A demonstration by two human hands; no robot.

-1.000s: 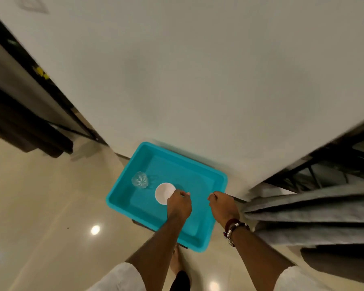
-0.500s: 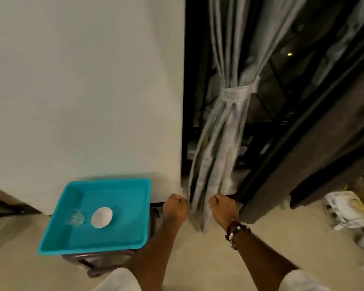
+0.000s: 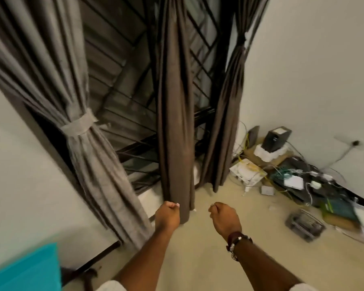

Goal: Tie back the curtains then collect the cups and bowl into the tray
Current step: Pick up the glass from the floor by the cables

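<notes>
A light grey curtain hangs at the left, gathered by a pale tie-back band. A dark brown curtain hangs loose in the middle, and another brown curtain is bunched against the right wall. My left hand is a closed fist just left of the middle curtain's lower edge, holding nothing I can see. My right hand is also fisted and empty, with a watch on its wrist. Only a corner of the turquoise tray shows at bottom left; cups and bowl are out of view.
Behind the curtains is a dark window grille. A pile of cables, boxes and small devices lies on the floor along the right wall, with a wire basket nearby. The tray's dark stand stands at bottom left.
My view has swung right, away from the tray toward the window. The tray slid to the bottom left corner, and the brown curtains and floor clutter came into sight. Both hands stay fisted.
</notes>
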